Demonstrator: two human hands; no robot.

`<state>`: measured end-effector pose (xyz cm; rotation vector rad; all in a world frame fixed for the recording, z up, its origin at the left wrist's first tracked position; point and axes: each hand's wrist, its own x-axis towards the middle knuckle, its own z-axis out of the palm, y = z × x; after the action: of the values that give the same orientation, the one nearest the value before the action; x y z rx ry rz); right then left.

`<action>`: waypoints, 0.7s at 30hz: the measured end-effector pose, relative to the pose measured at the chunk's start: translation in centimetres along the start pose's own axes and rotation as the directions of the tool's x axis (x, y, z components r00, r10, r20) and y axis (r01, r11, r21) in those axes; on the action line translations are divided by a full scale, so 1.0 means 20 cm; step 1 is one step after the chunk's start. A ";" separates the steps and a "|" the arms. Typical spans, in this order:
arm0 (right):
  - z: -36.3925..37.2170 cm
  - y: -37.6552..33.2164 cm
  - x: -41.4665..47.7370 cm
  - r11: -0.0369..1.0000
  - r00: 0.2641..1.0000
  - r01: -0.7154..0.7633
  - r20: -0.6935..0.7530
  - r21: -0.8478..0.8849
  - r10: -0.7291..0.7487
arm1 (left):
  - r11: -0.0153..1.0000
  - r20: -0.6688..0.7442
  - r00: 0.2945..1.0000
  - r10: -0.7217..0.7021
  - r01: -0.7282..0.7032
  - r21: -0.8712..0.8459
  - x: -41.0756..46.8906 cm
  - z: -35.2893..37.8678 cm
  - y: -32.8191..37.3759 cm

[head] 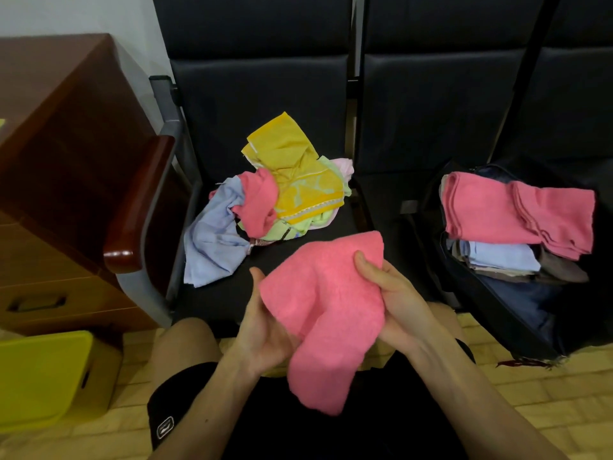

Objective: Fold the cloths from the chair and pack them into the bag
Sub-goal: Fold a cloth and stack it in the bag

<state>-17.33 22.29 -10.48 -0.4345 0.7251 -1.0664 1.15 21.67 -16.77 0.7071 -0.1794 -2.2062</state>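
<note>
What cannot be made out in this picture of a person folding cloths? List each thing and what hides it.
1. Head view: fingers of the left hand, covered by the pink terry cloth.
2. Head view: lower cloths of the crumpled pile, buried under the yellow terry towel.
3. Head view: lower layers in the dark blue fabric bag, under two folded pink cloths.
4. Head view: brown wooden cabinet, cut off by the left edge.

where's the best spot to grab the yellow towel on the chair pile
Pinch the yellow towel at its far end, coming from above: that end sticks out free on the seat, while its near end overlaps the other cloths.
</note>
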 end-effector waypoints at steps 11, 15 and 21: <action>-0.05 0.01 0.05 0.994 0.984 -0.007 -0.175 -0.105 -0.012 | 0.841 -0.101 0.965 0.243 -0.158 0.517 -0.02 0.01 0.04; -0.12 0.14 0.06 0.856 0.965 -0.092 -0.258 -0.509 -0.050 | 0.745 -0.132 0.895 0.425 -0.263 0.613 -0.01 0.02 0.14; -0.14 0.02 0.13 0.793 0.946 0.038 -0.234 -0.607 -0.225 | 0.633 -0.138 0.873 0.468 -0.222 0.742 0.00 0.04 0.27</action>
<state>-18.40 20.11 -13.56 -0.8929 1.3315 -1.0295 4.25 18.05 -14.25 1.3157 -0.9645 -1.5622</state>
